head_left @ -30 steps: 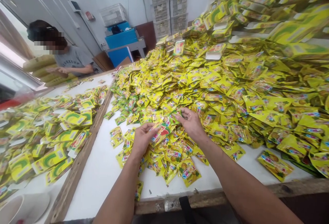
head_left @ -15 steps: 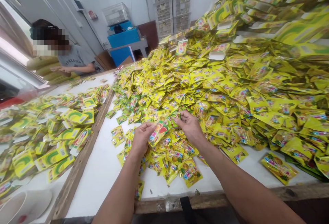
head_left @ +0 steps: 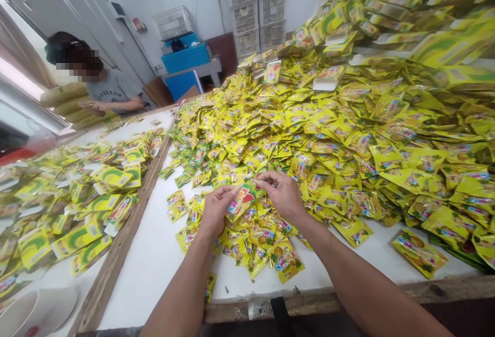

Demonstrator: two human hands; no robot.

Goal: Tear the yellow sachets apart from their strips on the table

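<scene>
A huge heap of small yellow sachets (head_left: 332, 120) covers the white table (head_left: 154, 259) and rises to the right. My left hand (head_left: 214, 210) is closed on a small stack of sachets (head_left: 243, 198) with a red-and-green front, held just above the heap's near edge. My right hand (head_left: 282, 192) pinches the top right end of that same stack, fingers curled. Loose sachets (head_left: 270, 246) lie under and in front of both hands.
A wooden rail (head_left: 124, 234) separates a second table (head_left: 58, 275) at left, strewn with larger yellow-green packets (head_left: 77, 197). A person in a grey shirt (head_left: 110, 89) works at its far end. White crates (head_left: 257, 6) and blue bins (head_left: 183, 58) stand by the back wall. A white bowl (head_left: 34, 311) sits bottom left.
My right hand has come off the heap and closed in on the stack in my left hand. Both hands now hold it together, slightly nearer to me.
</scene>
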